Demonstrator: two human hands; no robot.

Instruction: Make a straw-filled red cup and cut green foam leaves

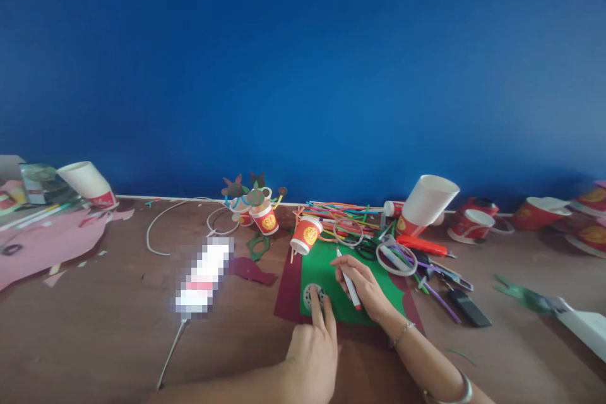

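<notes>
Hidden parts: the left hand's (310, 344) two outstretched fingers cover part of the round disc (307, 297); its other fingers are hard to make out. The right hand (363, 285) hides part of the green sheet (326, 265).
Blurred or cut off: a bright slab (203, 278) at left is pixelated; both forearms leave the view at the bottom, and red cups (591, 233) are cut by the right border.
Marker: the white marker (351, 288) is in the right hand, above the green sheet; its tip points away and to the left, its red end near and to the right. Whether the tip touches the sheet, I cannot tell.
Left grip: released, two fingertips pressing on the disc.
Right grip: grasping the marker.
Disc: lies flat near the green sheet's left edge.
Sheet edges: the maroon sheet (288, 287) shows beyond the green sheet's left and near edges.
Far side: crowded by a tilted paper cup (306, 235) and straws (338, 208), with the blue wall (303, 88) behind.
Right side: an orange cutter (423, 245) and a black object (468, 307) beside the sheets.
Open room: bare desk (250, 334) between slab and maroon sheet.
</notes>
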